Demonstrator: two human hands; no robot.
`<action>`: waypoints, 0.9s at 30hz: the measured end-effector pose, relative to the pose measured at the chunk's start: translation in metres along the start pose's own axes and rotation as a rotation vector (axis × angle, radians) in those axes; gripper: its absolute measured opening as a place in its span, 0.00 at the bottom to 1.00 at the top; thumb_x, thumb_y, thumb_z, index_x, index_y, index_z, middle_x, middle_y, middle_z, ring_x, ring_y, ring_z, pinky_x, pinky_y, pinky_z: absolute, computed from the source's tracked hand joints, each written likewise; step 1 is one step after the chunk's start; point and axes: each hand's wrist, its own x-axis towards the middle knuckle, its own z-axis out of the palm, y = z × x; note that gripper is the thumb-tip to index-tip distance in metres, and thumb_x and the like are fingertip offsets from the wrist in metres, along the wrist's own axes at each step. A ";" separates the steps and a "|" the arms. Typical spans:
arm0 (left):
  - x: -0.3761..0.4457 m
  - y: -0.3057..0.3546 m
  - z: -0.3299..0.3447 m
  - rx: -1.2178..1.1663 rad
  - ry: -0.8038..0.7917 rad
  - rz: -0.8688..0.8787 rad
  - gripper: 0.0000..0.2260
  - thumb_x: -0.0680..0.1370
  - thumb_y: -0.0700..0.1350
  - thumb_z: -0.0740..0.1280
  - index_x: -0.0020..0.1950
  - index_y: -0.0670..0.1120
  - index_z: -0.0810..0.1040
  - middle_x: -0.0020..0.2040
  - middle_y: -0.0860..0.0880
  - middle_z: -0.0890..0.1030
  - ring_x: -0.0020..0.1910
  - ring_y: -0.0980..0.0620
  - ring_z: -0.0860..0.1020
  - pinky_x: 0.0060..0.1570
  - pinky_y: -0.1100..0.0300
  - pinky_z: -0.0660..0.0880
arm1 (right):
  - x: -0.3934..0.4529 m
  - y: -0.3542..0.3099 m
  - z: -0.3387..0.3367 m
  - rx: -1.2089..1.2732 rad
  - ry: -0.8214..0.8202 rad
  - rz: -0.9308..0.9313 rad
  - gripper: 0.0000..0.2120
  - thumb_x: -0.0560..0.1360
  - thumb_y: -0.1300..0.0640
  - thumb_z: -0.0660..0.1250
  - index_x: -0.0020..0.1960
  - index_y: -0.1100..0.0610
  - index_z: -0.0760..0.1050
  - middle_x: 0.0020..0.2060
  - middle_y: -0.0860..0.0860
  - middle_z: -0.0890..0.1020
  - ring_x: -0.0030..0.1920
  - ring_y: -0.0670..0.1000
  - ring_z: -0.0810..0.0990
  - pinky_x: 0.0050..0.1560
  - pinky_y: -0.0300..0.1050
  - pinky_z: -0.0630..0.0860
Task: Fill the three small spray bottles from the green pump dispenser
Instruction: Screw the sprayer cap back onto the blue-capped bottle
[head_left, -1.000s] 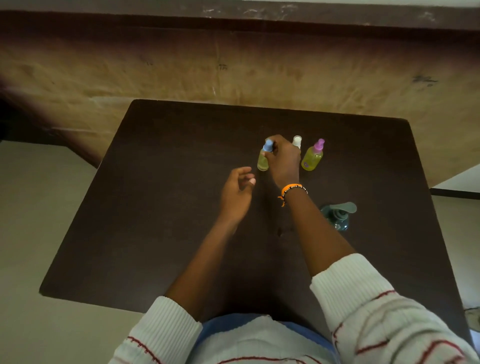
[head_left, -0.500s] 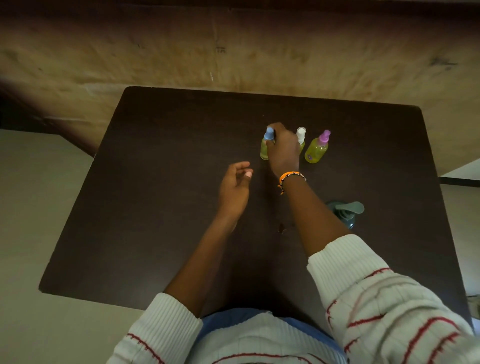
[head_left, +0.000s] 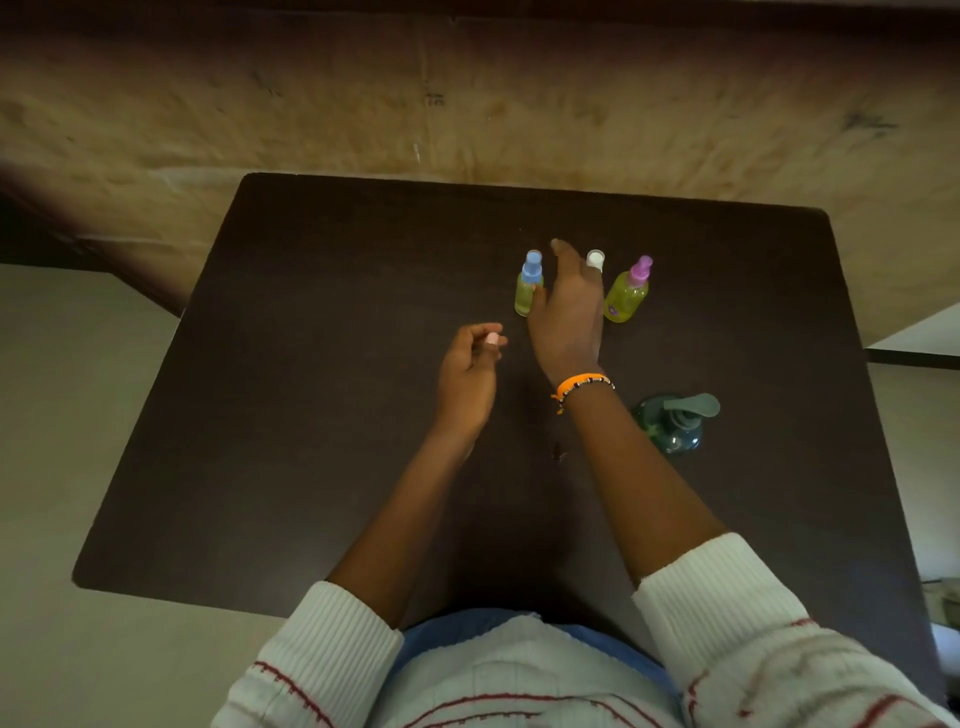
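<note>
A person's right hand (head_left: 566, 306) hovers, fingers extended and holding nothing, between the blue-capped spray bottle (head_left: 529, 285) at its 9 o'clock and the purple-capped bottle (head_left: 627, 292) at its 3 o'clock; the white-capped bottle (head_left: 595, 259) is half hidden behind it. All stand upright. The green pump dispenser (head_left: 672, 423) sits near the right forearm, at 5 o'clock. The left hand (head_left: 467, 376), loosely curled, seems to pinch something small and pale.
</note>
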 end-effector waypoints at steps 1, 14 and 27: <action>-0.001 0.001 0.002 -0.007 -0.004 0.014 0.07 0.81 0.40 0.58 0.53 0.45 0.75 0.47 0.51 0.78 0.44 0.61 0.75 0.46 0.69 0.71 | -0.007 -0.002 -0.006 0.033 0.018 -0.028 0.20 0.73 0.71 0.63 0.64 0.64 0.75 0.53 0.61 0.81 0.53 0.62 0.78 0.57 0.51 0.74; -0.042 0.002 0.036 0.072 -0.257 0.015 0.05 0.78 0.39 0.63 0.49 0.47 0.77 0.46 0.52 0.79 0.46 0.57 0.76 0.47 0.68 0.72 | -0.100 0.020 -0.147 0.116 0.248 -0.151 0.10 0.74 0.68 0.63 0.53 0.61 0.78 0.44 0.47 0.78 0.46 0.53 0.78 0.48 0.37 0.74; -0.062 -0.003 0.047 0.175 -0.380 0.018 0.05 0.78 0.39 0.63 0.49 0.46 0.78 0.47 0.51 0.79 0.44 0.60 0.75 0.41 0.77 0.69 | -0.131 0.130 -0.106 0.262 -0.190 0.246 0.39 0.67 0.67 0.76 0.73 0.60 0.61 0.69 0.54 0.71 0.68 0.52 0.72 0.69 0.48 0.70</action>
